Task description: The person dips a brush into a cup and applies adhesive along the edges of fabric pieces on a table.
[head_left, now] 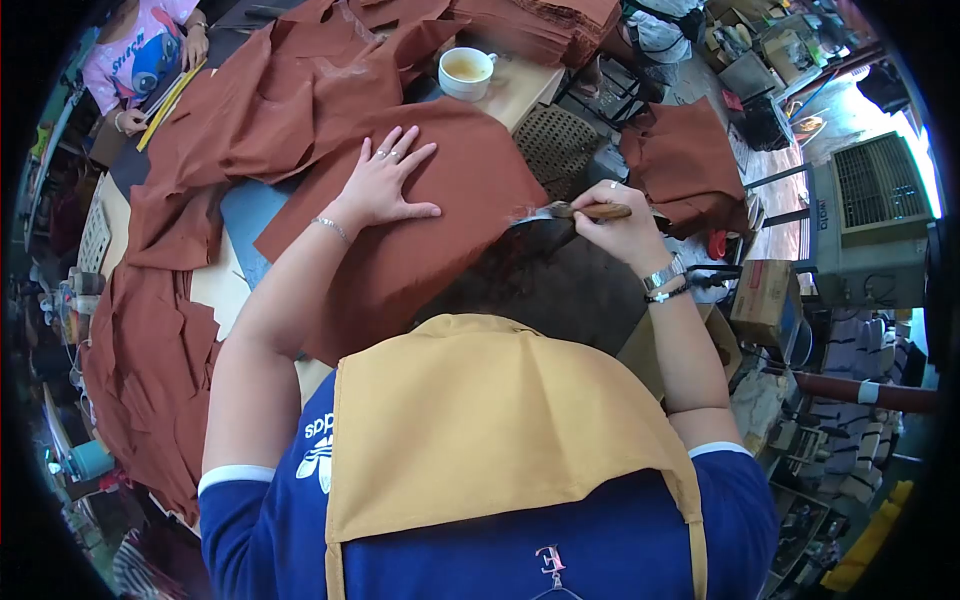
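Note:
A large reddish-brown sheet (450, 160) lies on the table. My left hand (390, 180) rests flat on it with the fingers spread, a ring on one finger. At the sheet's right edge, my right hand (610, 220) grips a wooden-handled brush (600, 211), whose pale tip touches the edge by a whitish wet-looking smear. The sheet's near right edge lies over a dark work surface (560, 290). A white cup (466, 73) of yellowish contents stands beyond the sheet.
More reddish-brown material (240, 120) is heaped at the left and far side, with a stack (540, 30) at the top. A co-worker's hand (195, 46) is at the top left. A cardboard box (765, 300) sits to the right.

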The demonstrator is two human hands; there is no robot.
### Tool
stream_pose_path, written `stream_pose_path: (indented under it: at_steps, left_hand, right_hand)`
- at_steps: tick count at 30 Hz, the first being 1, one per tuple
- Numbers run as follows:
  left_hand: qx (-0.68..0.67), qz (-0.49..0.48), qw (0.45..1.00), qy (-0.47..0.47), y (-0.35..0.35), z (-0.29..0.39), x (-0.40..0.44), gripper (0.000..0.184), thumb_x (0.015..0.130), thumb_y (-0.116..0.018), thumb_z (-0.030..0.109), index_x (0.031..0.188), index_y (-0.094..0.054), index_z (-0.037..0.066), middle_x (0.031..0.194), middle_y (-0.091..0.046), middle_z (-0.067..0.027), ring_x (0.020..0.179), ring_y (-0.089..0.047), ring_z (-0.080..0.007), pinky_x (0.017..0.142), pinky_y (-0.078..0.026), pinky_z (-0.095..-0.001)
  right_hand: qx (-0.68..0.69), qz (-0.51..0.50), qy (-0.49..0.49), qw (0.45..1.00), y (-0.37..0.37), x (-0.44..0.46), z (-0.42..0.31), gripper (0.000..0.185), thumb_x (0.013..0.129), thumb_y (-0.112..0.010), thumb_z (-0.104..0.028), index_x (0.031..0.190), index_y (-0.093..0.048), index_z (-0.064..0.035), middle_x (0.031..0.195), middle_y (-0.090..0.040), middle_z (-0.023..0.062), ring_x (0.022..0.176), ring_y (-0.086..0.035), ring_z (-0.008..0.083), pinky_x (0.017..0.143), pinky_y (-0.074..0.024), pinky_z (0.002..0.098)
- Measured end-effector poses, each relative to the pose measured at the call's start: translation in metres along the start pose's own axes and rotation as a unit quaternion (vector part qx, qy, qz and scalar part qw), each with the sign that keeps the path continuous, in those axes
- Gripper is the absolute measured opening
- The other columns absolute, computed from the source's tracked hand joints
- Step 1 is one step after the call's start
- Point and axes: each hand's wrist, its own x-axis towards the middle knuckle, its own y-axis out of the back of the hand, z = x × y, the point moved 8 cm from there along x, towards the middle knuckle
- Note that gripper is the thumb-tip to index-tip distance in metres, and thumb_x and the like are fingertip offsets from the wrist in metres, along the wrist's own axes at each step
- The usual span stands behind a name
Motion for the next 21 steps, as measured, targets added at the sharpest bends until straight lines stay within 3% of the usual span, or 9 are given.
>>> stream_pose_path:
  at_steps: [2,4,9,12,15,18,21]
  left_hand:
    - [0.0,0.001,1.0,-0.02,-0.001,0.001,0.012,0.106,0.072,-0.063,0.081,0.158,-0.032,0.025,0.166,-0.022,-0.0134,0.153,-0.016,-0.0372,0.119,-0.012,-0.0671]
    - [0.008,0.002,0.999,-0.036,-0.002,0.003,0.022,0.106,0.072,-0.062,0.082,0.157,-0.033,0.025,0.165,-0.023,-0.0137,0.153,-0.018,-0.0375,0.119,-0.014,-0.0672]
    - [0.021,-0.005,0.998,-0.067,0.0,0.007,0.041,0.107,0.073,-0.062,0.082,0.156,-0.034,0.022,0.164,-0.026,-0.0153,0.152,-0.02,-0.0377,0.118,-0.017,-0.0662]
    - [-0.018,0.017,0.997,-0.075,0.001,0.008,0.044,0.103,0.075,-0.064,0.079,0.156,-0.036,0.021,0.163,-0.027,-0.0168,0.152,-0.02,-0.0377,0.118,-0.018,-0.0659]
    - [0.038,0.089,0.995,-0.019,0.0,0.009,0.012,0.099,0.076,-0.064,0.076,0.154,-0.039,0.02,0.163,-0.027,-0.0182,0.152,-0.02,-0.0374,0.117,-0.019,-0.0656]
    - [0.011,0.021,0.995,0.097,0.017,0.024,-0.066,0.1,0.076,-0.065,0.076,0.156,-0.037,0.023,0.165,-0.023,-0.0172,0.153,-0.016,-0.0375,0.116,-0.014,-0.0688]
    - [0.007,0.01,0.988,0.155,0.008,0.017,-0.098,0.101,0.073,-0.065,0.078,0.154,-0.041,0.024,0.165,-0.023,-0.0178,0.153,-0.017,-0.0397,0.114,-0.013,-0.0725]
  right_hand:
    - [0.087,0.034,0.026,0.995,-0.012,0.006,-0.025,0.011,0.076,-0.073,-0.006,0.086,-0.072,-0.0019,0.083,-0.07,0.0116,0.078,-0.069,0.0229,0.073,-0.0541,0.0324]
    - [0.15,-0.008,0.045,0.988,-0.042,0.004,-0.033,0.01,0.076,-0.073,-0.007,0.085,-0.072,-0.0032,0.083,-0.07,0.0119,0.078,-0.069,0.0237,0.073,-0.0541,0.0336]
    - [-0.041,0.008,-0.041,0.998,-0.002,-0.007,0.007,0.009,0.075,-0.074,-0.009,0.081,-0.071,-0.0027,0.08,-0.068,0.0117,0.078,-0.069,0.0249,0.072,-0.0543,0.033]
    - [0.103,0.048,0.051,0.992,-0.025,0.0,-0.037,0.008,0.075,-0.074,-0.006,0.081,-0.07,-0.0024,0.079,-0.068,0.0114,0.077,-0.069,0.0257,0.071,-0.0542,0.0333]
    - [0.123,0.026,0.07,0.99,-0.05,-0.005,-0.036,0.013,0.074,-0.074,-0.007,0.086,-0.071,-0.0042,0.082,-0.068,0.0106,0.077,-0.068,0.025,0.071,-0.0534,0.0333]
    - [0.107,0.03,0.037,0.993,-0.037,-0.01,-0.023,0.014,0.073,-0.074,-0.009,0.085,-0.071,-0.0045,0.078,-0.067,0.0108,0.076,-0.067,0.0247,0.071,-0.0531,0.0345]
    - [0.016,0.036,-0.014,0.999,-0.01,-0.017,-0.004,0.013,0.073,-0.074,-0.007,0.085,-0.072,-0.0038,0.08,-0.067,0.0108,0.075,-0.067,0.0244,0.071,-0.0532,0.0341]
